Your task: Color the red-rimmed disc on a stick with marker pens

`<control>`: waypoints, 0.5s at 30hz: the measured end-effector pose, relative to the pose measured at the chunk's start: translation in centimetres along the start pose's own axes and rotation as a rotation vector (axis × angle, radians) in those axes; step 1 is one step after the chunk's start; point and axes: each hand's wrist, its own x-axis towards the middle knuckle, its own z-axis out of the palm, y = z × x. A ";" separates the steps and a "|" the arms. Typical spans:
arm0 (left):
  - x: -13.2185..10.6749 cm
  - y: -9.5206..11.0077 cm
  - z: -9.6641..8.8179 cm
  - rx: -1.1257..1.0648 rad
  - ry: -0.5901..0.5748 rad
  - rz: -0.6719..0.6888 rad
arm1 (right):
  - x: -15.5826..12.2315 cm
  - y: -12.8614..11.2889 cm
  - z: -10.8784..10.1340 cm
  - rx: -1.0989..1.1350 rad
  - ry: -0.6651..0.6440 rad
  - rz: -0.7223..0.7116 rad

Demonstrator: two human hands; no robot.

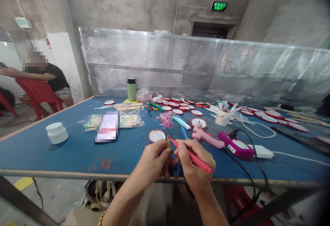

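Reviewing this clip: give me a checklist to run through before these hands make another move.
1. Slim pink-red plastic marker gripped: ok, in the right hand.
2. Small red-tipped tan piece steadied: ok, in the left hand's fingers.
3. Marker tip touching that piece: cannot tell; the two are very close.
4. Pale pink plastic glue gun clear of both hands: ok, lying beyond the right hand.
5. Glue gun cool: cannot tell.
6. Nearest round white red-rimmed disc clear of the left hand: cannot tell; they sit close together.
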 end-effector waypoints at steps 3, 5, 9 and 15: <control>0.1 -0.2 0.0 -0.006 0.004 0.001 | 0.0 0.0 0.0 -0.007 -0.015 -0.006; 0.1 -0.2 0.0 -0.007 0.004 0.007 | -0.1 0.1 0.0 -0.009 -0.020 -0.012; 0.1 0.2 0.0 -0.002 -0.017 -0.006 | -0.4 0.2 0.0 0.015 0.014 -0.012; -0.1 0.5 0.0 -0.022 -0.005 -0.022 | -0.2 0.0 0.0 -0.025 -0.016 -0.057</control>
